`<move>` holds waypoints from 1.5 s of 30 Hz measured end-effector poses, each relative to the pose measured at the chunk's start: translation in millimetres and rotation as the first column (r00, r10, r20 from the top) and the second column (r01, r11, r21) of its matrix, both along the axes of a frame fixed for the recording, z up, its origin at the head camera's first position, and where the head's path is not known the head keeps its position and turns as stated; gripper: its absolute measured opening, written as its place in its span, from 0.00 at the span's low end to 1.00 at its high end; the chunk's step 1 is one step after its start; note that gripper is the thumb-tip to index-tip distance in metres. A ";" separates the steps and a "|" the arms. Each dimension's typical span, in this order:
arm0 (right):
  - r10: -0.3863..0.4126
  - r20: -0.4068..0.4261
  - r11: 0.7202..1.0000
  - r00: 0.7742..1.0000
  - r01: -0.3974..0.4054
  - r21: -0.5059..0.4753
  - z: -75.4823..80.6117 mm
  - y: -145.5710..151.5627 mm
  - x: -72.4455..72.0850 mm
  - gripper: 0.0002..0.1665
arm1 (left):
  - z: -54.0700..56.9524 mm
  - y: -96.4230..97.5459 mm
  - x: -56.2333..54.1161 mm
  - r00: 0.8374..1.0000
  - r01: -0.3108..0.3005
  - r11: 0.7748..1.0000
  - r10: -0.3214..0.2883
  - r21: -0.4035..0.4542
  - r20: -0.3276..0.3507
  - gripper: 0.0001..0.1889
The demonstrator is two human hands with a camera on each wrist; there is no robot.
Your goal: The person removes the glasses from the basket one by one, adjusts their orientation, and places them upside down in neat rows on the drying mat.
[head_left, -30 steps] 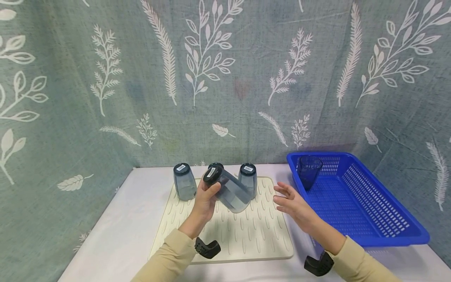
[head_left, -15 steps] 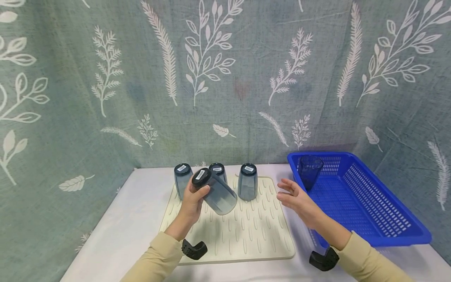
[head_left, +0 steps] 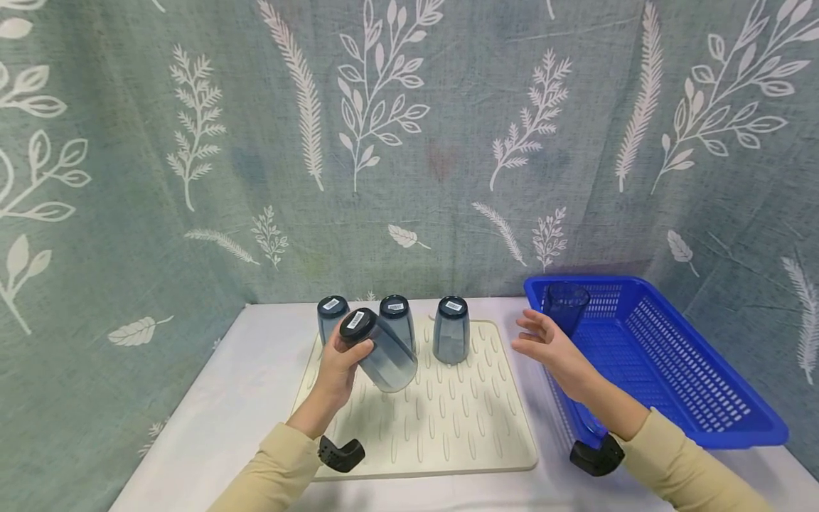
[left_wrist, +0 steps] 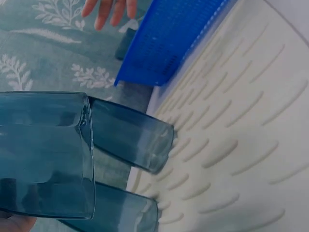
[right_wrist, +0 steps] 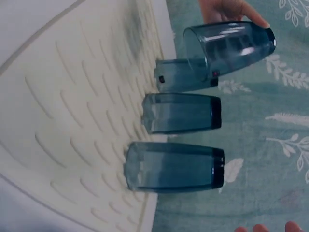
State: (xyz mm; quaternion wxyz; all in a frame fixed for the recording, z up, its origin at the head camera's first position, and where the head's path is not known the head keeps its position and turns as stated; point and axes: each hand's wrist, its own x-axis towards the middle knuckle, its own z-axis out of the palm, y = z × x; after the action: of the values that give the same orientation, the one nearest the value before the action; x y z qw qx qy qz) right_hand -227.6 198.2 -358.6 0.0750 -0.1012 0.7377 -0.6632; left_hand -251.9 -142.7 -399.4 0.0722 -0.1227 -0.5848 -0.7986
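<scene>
My left hand (head_left: 337, 368) grips a blue-grey drinking glass (head_left: 387, 355) near its dark base. The glass is tilted, base up to the left and mouth down to the right, above a cream drying mat (head_left: 441, 434). Three similar glasses stand upside down along the mat's back: a left one (head_left: 332, 307) partly hidden by my hand, a middle one (head_left: 396, 316) and a right one (head_left: 451, 334). My right hand (head_left: 550, 348) hovers with relaxed fingers and nothing in it, in front of the blue basket's left side.
A blue plastic basket (head_left: 665, 377) with slotted walls stands on the right of the white table (head_left: 211, 419). One more glass (head_left: 566, 304) stands mouth up in its back left corner, overlapped by my right hand. A patterned curtain (head_left: 409, 142) rises behind the table.
My left hand has carried the tilted glass leftward, uncovering the middle glass behind it. My right hand has drifted right and slightly up toward the basket.
</scene>
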 end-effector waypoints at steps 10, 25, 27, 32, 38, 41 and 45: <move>-0.042 -0.034 0.996 0.999 0.045 0.082 10.8 17.6 -8.7 0.50 | 0.2 -14.1 0.3 0.999 -0.043 0.996 0.046 -0.081 0.024 0.32; -0.110 -0.084 0.966 0.990 0.126 0.227 20.6 44.1 -23.5 0.53 | -6.4 -33.9 0.9 0.985 -0.114 0.949 0.147 -0.292 0.092 0.35; -0.132 -0.101 0.954 0.986 0.154 0.256 20.5 48.5 -26.3 0.53 | -6.0 -37.2 1.8 0.982 -0.115 0.941 0.156 -0.319 0.107 0.35; -0.166 -0.138 0.930 0.976 0.202 0.307 19.7 59.3 -32.1 0.54 | -4.8 -43.5 4.0 0.977 -0.126 0.923 0.180 -0.363 0.118 0.36; -0.199 -0.151 0.910 0.968 0.240 0.338 21.6 68.7 -38.5 0.55 | -6.6 -51.0 4.3 0.973 -0.130 0.916 0.191 -0.381 0.129 0.37; -0.216 -0.168 0.897 0.962 0.264 0.356 22.5 72.5 -41.3 0.56 | -8.3 -55.8 4.7 0.970 -0.130 0.912 0.197 -0.389 0.139 0.38; -0.232 -0.184 0.883 0.955 0.286 0.371 23.0 78.2 -44.2 0.56 | -9.4 -61.3 5.4 0.965 -0.133 0.905 0.211 -0.405 0.155 0.39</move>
State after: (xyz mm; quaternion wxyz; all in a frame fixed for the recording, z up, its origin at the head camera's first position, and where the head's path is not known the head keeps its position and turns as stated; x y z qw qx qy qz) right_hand -271.8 276.4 -335.6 -0.0455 -0.0288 0.8661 -0.4970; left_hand -246.5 -204.1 -408.9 0.0589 -0.0036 -0.7451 -0.6643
